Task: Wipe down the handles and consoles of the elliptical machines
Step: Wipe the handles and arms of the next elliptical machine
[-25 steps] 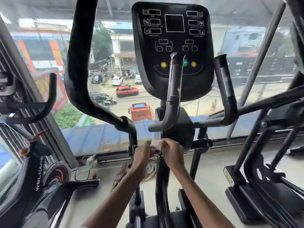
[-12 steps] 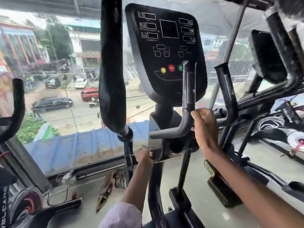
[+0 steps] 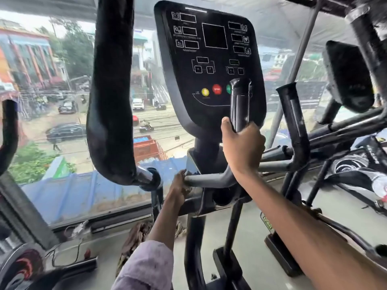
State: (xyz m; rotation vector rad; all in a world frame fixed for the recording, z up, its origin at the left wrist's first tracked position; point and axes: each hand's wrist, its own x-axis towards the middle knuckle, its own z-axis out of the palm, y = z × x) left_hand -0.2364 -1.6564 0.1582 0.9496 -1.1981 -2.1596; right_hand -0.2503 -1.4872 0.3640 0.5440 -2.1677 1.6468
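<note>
The elliptical's black console point(image 3: 209, 59) stands straight ahead, with yellow, red and green buttons low on its face. My right hand point(image 3: 240, 147) grips the left fixed handle point(image 3: 239, 101) just below its upright grip. My left hand point(image 3: 179, 185) is lower, its fingers curled round the inner end of that handle's grey horizontal bar point(image 3: 205, 181). I cannot tell whether a cloth is in it. The thick black moving handle point(image 3: 111, 101) rises at the left. The right fixed handle point(image 3: 293, 126) stands untouched.
A second elliptical's console point(image 3: 347, 76) and frame crowd the right side. A crumpled rag point(image 3: 136, 237) lies on the floor by the window point(image 3: 62, 195). An exercise bike point(image 3: 21, 268) sits at the lower left, and another handlebar point(image 3: 8, 132) curves in at the left edge.
My hands were together low on the frame. My right hand has since climbed to the fixed handle's upright grip, and my left hand has moved up to the bar's inner end. My view has shifted right.
</note>
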